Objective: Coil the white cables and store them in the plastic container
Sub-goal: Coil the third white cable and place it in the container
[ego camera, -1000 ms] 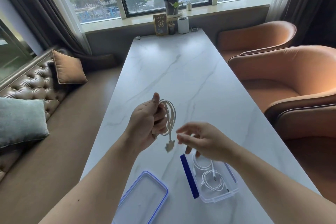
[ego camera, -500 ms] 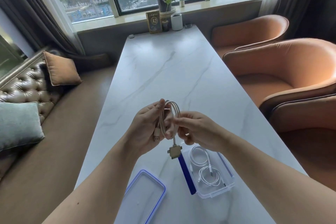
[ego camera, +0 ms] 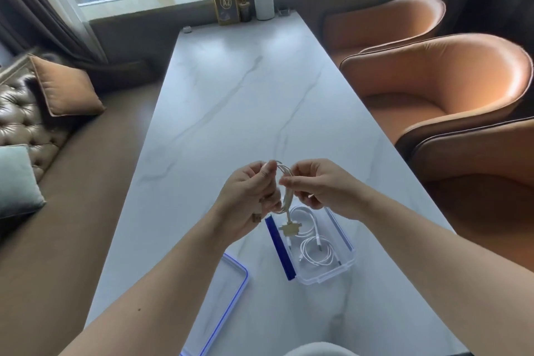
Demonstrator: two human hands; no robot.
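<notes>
The coiled cable (ego camera: pixel 286 204) is held above the far end of the box (ego camera: pixel 326 276), its loops gripped by the curled left hand (ego camera: pixel 245 199) and pinched by the right hand (ego camera: pixel 320 188). The loops are best kept tight and the dangling plug (ego camera: pixel 289 229) tucked in before lowering.

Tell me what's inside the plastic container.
Two coiled white cables lie in the plastic container. The held cable's dangling plug and the right hand cover its far end.
</notes>
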